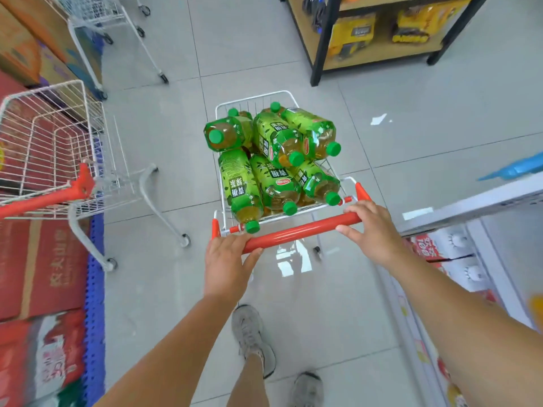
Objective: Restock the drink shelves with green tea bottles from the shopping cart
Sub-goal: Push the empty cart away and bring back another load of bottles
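Observation:
A small white wire shopping cart (286,95) stands on the tiled floor straight ahead of me. Several green tea bottles (276,142) with green caps lie piled on their sides in its basket. My left hand (227,265) is wrapped around the left end of the cart's red handle bar (293,233). My right hand (373,230) grips the bar's right end. No drink shelf with matching bottles shows in view.
An empty white cart with a red handle (53,148) stands close on the left, another cart (97,16) behind it. Red cartons (38,259) are stacked on a blue pallet at left. A wooden shelf unit (382,33) stands ahead right; a white chest freezer (470,254) lines the right side.

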Tool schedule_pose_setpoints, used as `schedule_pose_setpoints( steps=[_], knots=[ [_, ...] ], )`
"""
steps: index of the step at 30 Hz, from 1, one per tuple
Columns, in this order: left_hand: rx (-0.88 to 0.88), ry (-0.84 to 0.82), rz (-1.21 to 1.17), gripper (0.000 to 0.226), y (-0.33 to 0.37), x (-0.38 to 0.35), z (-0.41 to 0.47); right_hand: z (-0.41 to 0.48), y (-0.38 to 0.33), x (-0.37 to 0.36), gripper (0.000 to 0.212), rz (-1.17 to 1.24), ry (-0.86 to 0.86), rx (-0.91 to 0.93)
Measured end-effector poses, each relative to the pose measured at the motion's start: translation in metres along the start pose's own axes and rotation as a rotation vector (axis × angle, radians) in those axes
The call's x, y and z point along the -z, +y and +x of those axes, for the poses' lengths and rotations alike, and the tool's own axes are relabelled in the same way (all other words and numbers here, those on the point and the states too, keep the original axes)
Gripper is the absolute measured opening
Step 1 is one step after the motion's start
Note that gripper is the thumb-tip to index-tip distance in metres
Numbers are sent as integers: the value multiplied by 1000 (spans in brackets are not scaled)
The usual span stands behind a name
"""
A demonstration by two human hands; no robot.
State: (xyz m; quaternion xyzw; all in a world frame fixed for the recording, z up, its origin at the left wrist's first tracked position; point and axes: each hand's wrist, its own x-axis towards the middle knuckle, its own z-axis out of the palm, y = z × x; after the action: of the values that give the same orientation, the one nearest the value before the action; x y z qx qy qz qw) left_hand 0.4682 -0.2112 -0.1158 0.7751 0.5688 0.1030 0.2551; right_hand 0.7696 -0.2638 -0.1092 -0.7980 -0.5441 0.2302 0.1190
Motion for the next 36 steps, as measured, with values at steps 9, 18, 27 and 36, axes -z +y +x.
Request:
schedule_pose_setpoints(
  steps=[9,18,27,36],
  knots=[
    [-53,-57,21,30,50,-50,-133,-140,78,-2,43,7,29,-3],
    [-98,-264,9,41,85,-75,-251,-277,127,-4,46,8,16,-128],
    [164,-342,-266,55,81,-69,-303,-410,110,-67,89,556,446,-566],
    [120,-505,-236,29,108,-107,-350,-441,89,-82,85,1118,552,-744]
  ],
)
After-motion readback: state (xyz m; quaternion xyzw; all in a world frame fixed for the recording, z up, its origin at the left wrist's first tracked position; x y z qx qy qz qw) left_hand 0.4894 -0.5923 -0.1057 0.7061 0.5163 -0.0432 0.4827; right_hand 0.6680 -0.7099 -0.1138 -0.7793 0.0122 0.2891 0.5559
